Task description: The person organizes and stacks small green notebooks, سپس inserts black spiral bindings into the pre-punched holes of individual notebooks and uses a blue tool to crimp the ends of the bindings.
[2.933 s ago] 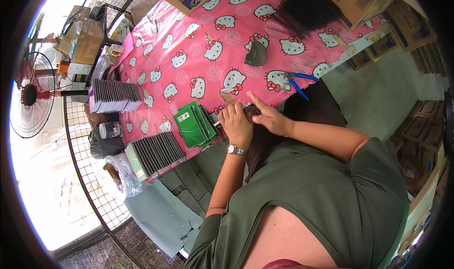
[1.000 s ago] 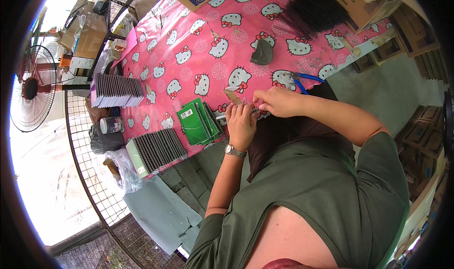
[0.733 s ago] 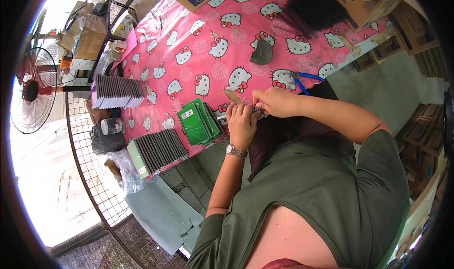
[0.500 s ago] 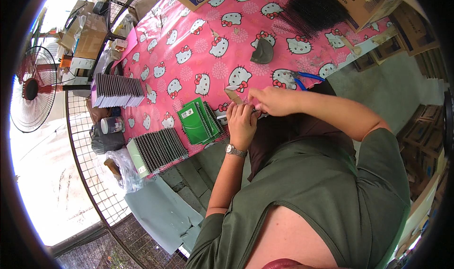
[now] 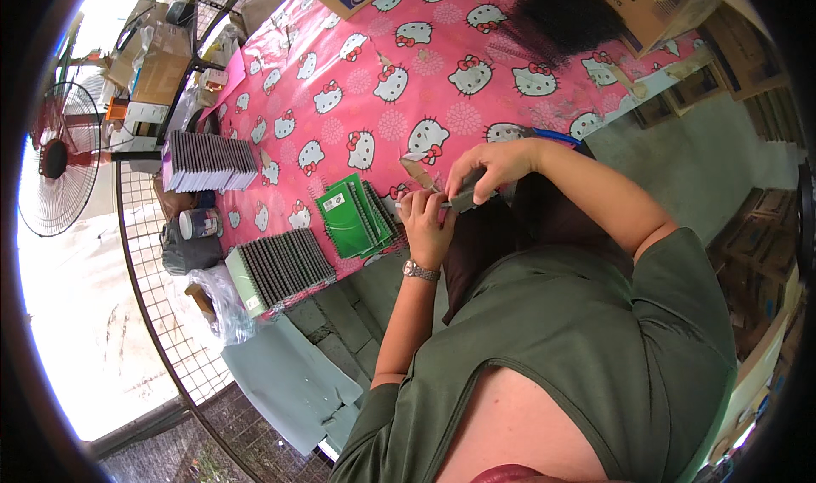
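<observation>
Left hand (image 5: 425, 220) and right hand (image 5: 489, 167) close together, both gripping a small grey notebook (image 5: 466, 197) (partly hidden), over the pink counter (image 5: 357, 84) edge, green notebooks (image 5: 350, 218) just beside.

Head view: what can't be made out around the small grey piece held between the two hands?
- Small grey piece: mostly covered by the right hand; its kind stays unclear.
- Thin pale strip at the left hand: too small to identify.
- Blue-handled tool: mostly behind the right forearm.
- Black bristly heap: too blurred to identify.
</observation>
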`<state>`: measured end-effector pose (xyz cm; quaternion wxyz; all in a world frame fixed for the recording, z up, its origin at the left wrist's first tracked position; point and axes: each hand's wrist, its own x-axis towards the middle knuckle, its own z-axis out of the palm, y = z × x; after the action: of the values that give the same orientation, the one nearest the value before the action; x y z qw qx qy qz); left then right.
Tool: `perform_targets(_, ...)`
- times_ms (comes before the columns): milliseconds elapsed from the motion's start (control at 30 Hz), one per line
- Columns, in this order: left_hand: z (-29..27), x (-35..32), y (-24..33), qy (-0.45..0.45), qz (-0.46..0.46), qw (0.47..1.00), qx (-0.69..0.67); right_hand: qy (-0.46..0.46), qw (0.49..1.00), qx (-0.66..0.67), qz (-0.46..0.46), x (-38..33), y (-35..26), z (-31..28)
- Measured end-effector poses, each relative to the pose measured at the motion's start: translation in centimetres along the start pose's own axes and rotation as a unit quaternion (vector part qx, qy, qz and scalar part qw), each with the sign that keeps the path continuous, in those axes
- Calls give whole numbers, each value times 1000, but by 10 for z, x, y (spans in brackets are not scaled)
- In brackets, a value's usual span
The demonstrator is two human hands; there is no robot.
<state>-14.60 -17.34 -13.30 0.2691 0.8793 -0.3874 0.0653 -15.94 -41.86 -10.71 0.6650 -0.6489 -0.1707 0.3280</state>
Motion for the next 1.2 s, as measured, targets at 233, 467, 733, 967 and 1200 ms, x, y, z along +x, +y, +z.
perform_targets(233, -5, 9, -3, -27, 40, 998, -35, 77, 996, 18, -39, -8, 8, 9)
perform_targets(467, -13, 9, -17, -24, 22, 993, -113, 118, 989, -80, -39, 3, 0, 2)
perform_targets(733, -17, 6, -27, -18, -61, 994, -91, 13, 991, 120, -53, 18, -8, 0)
perform_targets(967, -8, 15, -17, -76, -50, 970, -225, 13, 995, 96, -22, -2, 3, -8)
perform_targets(1200, -3, 18, -22, -84, -16, 966, -242, 39, 987, 155, -5, -3, 18, 0)
